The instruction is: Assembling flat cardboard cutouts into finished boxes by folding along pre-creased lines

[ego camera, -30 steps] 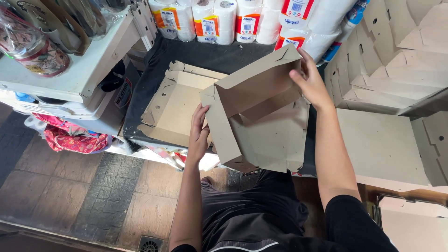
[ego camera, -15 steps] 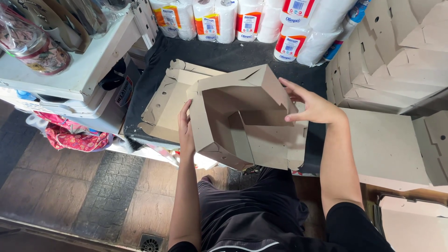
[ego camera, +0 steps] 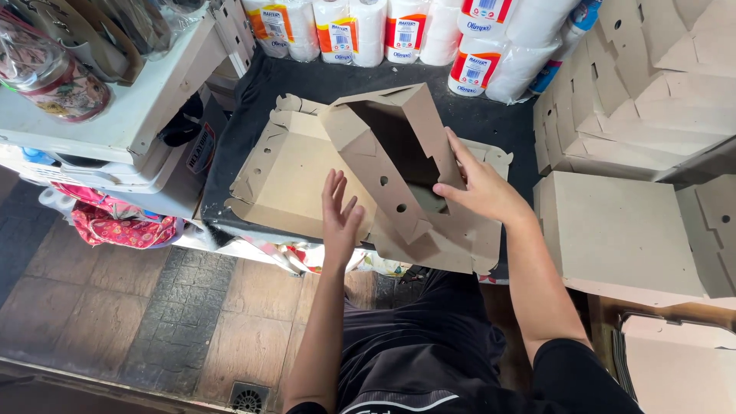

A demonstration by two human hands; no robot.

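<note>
A half-folded box (ego camera: 399, 165) stands tilted between the two hands, over a flat blank (ego camera: 295, 176) on the dark table (ego camera: 245, 100). The right hand (ego camera: 479, 184) grips the box's right wall, thumb on the inner face and fingers spread over the edge, while the left hand (ego camera: 340, 218) is open with fingers splayed, just beside the box's left wall with the holes, holding nothing. Paper rolls (ego camera: 406, 31) stand beyond the hands, and stacked boxes (ego camera: 636, 92) rise to the right of the right hand.
</note>
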